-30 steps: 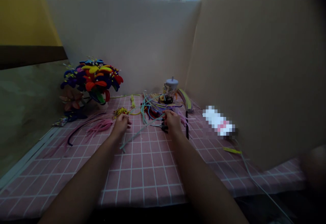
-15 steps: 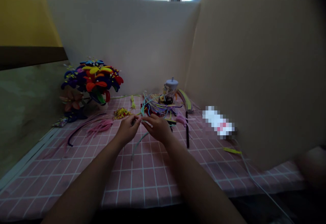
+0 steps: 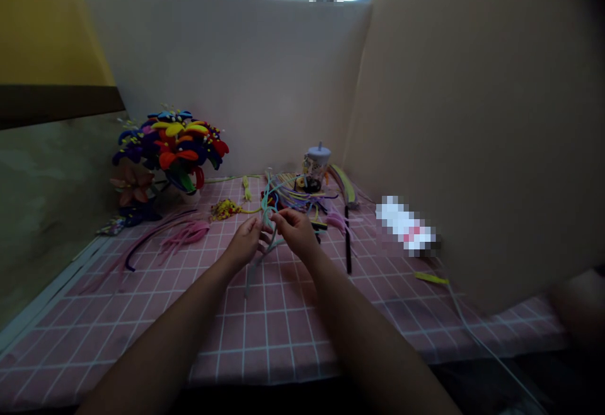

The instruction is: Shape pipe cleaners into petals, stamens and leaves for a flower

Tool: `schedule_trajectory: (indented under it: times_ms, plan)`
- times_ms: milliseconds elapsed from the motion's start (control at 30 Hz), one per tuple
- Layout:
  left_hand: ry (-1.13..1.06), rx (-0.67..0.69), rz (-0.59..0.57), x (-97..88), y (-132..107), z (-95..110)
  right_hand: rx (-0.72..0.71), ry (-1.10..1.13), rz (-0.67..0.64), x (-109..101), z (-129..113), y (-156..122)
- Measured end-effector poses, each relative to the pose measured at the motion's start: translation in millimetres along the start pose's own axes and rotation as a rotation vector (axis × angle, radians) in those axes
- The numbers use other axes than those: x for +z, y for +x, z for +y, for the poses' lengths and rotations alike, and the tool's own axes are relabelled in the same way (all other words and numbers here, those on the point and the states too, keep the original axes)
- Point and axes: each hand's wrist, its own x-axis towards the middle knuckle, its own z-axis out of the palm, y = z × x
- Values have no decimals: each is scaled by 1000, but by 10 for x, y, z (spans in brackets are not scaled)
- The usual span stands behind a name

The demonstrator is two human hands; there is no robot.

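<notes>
Right hand [image 3: 295, 232], nearer the left hand [image 3: 244, 240] than one second ago, is pinching a looped pale-green strip [image 3: 271, 245] over bench [image 3: 258, 346] centre, long axis trailing toward seven o'clock; left fingers curling narrowly, grip unclear.

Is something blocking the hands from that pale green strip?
Nothing visible is. The right hand pinches the pale green strip, and the left hand is close beside it; the colourful pile of strips lies beyond them.
</notes>
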Motion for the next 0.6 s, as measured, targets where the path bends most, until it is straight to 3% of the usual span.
schedule_trajectory:
  times_ms: [167, 433, 500, 600]
  plan:
    - [-29, -124, -116, 98, -63, -6, 76, 124, 6, 64, 21, 3]
    - [119, -31, -192, 59, -6, -53, 252, 361, 53, 41, -8, 15]
    - [125, -46, -219, 54, -9, -43, 288, 419, -2, 33, -23, 10]
    - [40, -103, -260, 40, -35, -22, 387, 567, -188, 11, -52, -5]
